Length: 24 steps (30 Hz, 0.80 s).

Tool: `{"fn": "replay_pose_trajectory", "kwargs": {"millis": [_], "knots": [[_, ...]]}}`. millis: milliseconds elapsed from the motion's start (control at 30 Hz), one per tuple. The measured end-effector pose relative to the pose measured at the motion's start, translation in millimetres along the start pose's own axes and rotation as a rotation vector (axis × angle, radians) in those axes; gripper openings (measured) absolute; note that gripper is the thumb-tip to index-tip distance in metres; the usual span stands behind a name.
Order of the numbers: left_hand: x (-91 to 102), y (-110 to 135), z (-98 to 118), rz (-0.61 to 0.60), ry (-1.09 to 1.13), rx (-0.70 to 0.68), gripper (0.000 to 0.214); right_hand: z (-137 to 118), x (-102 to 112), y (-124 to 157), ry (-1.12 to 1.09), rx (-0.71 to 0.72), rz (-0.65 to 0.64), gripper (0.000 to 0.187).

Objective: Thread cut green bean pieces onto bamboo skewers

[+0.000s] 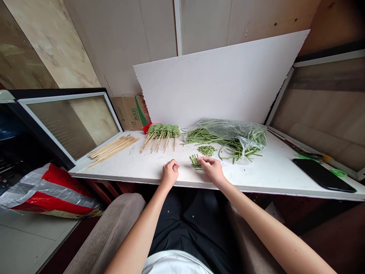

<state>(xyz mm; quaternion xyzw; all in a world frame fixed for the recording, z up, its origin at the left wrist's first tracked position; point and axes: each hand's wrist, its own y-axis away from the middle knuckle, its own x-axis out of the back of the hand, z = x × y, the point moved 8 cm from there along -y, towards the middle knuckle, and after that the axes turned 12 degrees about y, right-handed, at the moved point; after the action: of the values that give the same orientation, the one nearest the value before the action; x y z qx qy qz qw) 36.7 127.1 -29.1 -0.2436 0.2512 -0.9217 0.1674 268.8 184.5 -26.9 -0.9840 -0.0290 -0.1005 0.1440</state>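
Between my hands runs a thin bamboo skewer (184, 163), its near end pinched in my left hand (170, 172). Cut green bean pieces (194, 161) sit in a row at its other end. The fingers of my right hand (212, 170) are closed on those pieces from the right. Just behind lies a small heap of short bean ends (207, 150). Several loaded bean skewers (164, 131) are stacked at the back, sticks toward me. Bare bamboo skewers (114, 149) lie in a bundle on the left. Long green beans (201, 137) spill from a clear plastic bag (228, 128).
On the white table (154, 167), a black phone (323, 175) lies near the right edge, with scissors (309, 153) behind it. A white board (213, 83) and a cardboard box (131, 112) stand at the back. A red and silver bag (51, 192) is at lower left.
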Motion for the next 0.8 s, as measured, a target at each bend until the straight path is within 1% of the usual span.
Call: {"fn": "replay_pose_trajectory", "kwargs": {"millis": [167, 333, 467, 533, 600, 667, 733, 800], "knots": [[-0.1, 0.2, -0.2, -0.006, -0.001, 0.003, 0.022, -1.5, 1.1, 0.0, -0.004, 0.025, 0.003, 0.048], [1.9, 0.5, 1.1, 0.015, 0.009, -0.013, 0.023, 2.6, 0.9, -3.3, -0.011, 0.016, -0.034, 0.046], [3.6, 0.3, 0.3, 0.042, 0.011, -0.010, 0.021, 3.7, 12.1, -9.9, -0.004, 0.014, -0.057, 0.042], [4.4, -0.1, -0.6, 0.054, 0.014, -0.005, 0.021, 2.8, 20.0, -14.1, 0.040, 0.034, -0.069, 0.041], [4.7, -0.4, -1.2, 0.061, 0.016, 0.000, 0.021, -0.6, 27.4, -17.1, 0.177, 0.101, -0.072, 0.039], [4.9, -0.5, -1.4, 0.065, 0.010, 0.006, 0.020, -6.3, 31.8, -17.4, 0.405, 0.214, -0.048, 0.034], [5.0, -0.5, -1.4, 0.067, 0.003, 0.012, 0.020, -10.4, 30.7, -15.0, 0.639, 0.326, -0.023, 0.033], [4.7, -0.5, -1.4, 0.067, 0.000, 0.016, 0.019, -9.9, 26.0, -12.6, 0.812, 0.390, -0.013, 0.034]]}}
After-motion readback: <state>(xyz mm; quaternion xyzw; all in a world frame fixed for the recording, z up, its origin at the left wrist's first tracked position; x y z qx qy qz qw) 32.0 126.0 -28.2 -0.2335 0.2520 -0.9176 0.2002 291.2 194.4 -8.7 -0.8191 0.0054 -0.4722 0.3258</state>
